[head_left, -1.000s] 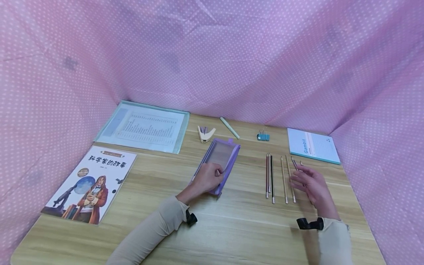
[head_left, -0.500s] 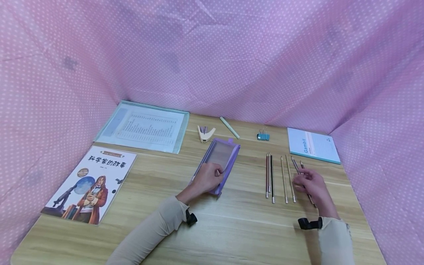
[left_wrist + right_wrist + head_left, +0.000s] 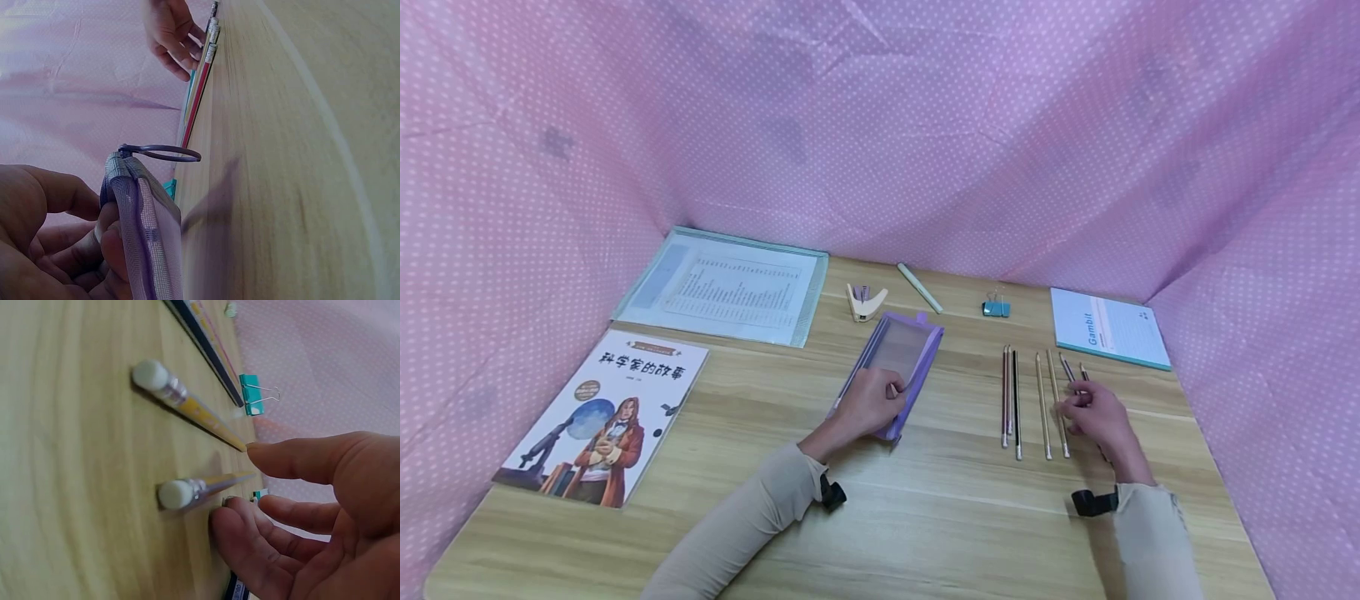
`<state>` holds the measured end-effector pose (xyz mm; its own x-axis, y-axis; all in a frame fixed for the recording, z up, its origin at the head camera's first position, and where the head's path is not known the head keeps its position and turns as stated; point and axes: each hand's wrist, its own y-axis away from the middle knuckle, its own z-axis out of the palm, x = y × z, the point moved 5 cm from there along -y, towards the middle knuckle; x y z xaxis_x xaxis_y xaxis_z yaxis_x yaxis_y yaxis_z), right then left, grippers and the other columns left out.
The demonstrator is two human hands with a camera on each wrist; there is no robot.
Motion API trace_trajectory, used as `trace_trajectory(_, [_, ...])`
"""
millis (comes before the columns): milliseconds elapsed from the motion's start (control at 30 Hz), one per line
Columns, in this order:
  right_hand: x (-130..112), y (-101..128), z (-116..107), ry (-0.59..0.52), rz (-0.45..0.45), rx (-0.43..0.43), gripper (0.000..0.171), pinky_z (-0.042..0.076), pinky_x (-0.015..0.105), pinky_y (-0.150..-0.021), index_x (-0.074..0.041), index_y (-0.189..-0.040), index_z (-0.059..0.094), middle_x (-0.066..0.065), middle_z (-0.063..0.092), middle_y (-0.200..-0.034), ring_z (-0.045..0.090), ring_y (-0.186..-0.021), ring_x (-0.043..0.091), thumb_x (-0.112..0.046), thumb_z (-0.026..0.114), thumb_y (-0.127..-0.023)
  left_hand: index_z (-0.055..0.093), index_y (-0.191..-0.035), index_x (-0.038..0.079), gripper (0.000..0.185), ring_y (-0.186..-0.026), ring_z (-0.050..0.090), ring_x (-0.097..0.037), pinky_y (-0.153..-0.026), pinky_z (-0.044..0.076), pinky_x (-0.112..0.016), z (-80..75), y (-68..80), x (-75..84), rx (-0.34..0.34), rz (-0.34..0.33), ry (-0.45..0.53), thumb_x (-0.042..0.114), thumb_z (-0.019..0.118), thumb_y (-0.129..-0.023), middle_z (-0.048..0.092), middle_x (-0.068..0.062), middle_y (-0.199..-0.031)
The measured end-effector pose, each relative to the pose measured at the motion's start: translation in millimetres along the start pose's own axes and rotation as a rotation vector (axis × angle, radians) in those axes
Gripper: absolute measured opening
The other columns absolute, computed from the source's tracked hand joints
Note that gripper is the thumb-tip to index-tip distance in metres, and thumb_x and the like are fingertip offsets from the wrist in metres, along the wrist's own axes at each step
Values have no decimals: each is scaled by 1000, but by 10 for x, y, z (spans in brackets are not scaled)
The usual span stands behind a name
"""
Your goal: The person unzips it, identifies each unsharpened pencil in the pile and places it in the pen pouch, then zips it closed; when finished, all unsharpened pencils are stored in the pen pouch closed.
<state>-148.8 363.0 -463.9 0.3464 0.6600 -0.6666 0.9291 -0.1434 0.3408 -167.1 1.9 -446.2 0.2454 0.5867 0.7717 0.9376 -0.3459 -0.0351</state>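
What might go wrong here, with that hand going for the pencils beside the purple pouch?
The right hand reaches among loose pencils lying side by side; a nudge could roll neighbours out of line. The purple pouch is soft mesh gripped by the left hand alone, so its mouth may sag.

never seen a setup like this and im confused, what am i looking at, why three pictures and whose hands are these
It is one person at a wooden table, filmed by three worn cameras: one on the head, one on each wrist. The left hand grips a purple mesh pencil case; its wrist view shows that up close. The right hand reaches into a row of pencils, fingers on one; whether it is gripped is unclear. Also lying there: a storybook, a document folder, a stapler, a pen, a binder clip and a notebook.
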Motion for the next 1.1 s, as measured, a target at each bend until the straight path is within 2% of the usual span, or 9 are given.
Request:
trace_trajectory(333, [-38,-74,30,157,-16,3,63,54,28,-61,14,-138,42,24,65,-105,64,-68,14,-18,69,-91,75,-87,1,9,-50,54,-4,-42,42,-15,-6,4,-4,-4,-4,-6,5,67,-85,68,-5,-65])
trace_trajectory(533, [-68,-94,49,182,-36,-24,61,50,28,-60,16,-137,43,21,65,-98,61,-66,15,-12,69,-90,75,-85,1,9,-50,53,-3,-42,41,-14,-2,2,-8,-2,-1,-4,4,67,-85,67,-4,-63])
trace_trajectory(733, [-72,-110,62,190,-48,-35,55,53,29,-56,17,-135,45,18,65,-91,61,-62,14,-3,68,-89,75,-86,1,9,-51,53,-3,-42,40,-14,-2,2,-8,-4,-1,-4,4,67,-85,67,-4,-64])
trace_trajectory(933, [-102,-129,67,247,-68,-36,51,55,31,-55,18,-133,46,30,67,-102,64,-58,13,0,66,-89,75,-88,0,10,-51,54,-3,-42,41,-14,-2,0,-8,-11,-1,-1,4,66,-85,68,-5,-65])
trace_trajectory(1100, [-109,-142,61,233,-59,-47,50,57,30,-56,18,-131,46,31,65,-105,65,-58,12,2,65,-88,75,-88,-1,11,-50,54,-3,-42,42,-15,12,-5,-16,-15,5,1,3,66,-85,68,-6,-65])
